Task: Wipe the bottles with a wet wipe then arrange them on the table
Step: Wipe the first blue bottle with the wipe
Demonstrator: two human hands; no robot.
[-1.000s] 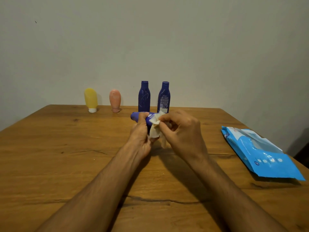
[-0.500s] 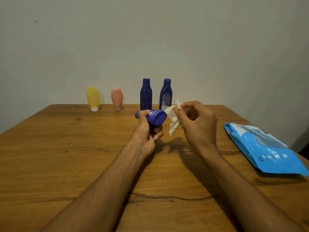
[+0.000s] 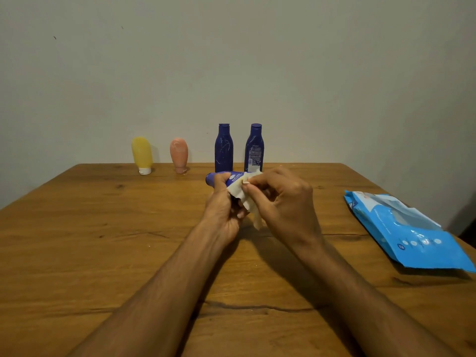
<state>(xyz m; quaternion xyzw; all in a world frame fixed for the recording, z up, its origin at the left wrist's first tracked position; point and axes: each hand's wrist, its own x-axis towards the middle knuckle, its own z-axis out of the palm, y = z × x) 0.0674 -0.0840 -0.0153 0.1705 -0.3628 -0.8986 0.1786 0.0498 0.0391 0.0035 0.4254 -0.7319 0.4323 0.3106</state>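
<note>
Plain wall, wooden table (image 3: 103,228): I am mid-wipe on a blue bottle (image 3: 233,177) at centre.

Head view: my left hand (image 3: 222,212) grips the bottle sideways above the table, and my right hand (image 3: 280,199) pinches the wet wipe (image 3: 242,193) against it. At 12 o'clock stand a yellow bottle (image 3: 141,153), a peach bottle (image 3: 179,154), a dark blue bottle (image 3: 223,148) and its twin (image 3: 254,148). The wipes pack (image 3: 412,233) lies at 3 o'clock. Next, I judge: finish rubbing, then stand this one upright beside the row.
</note>
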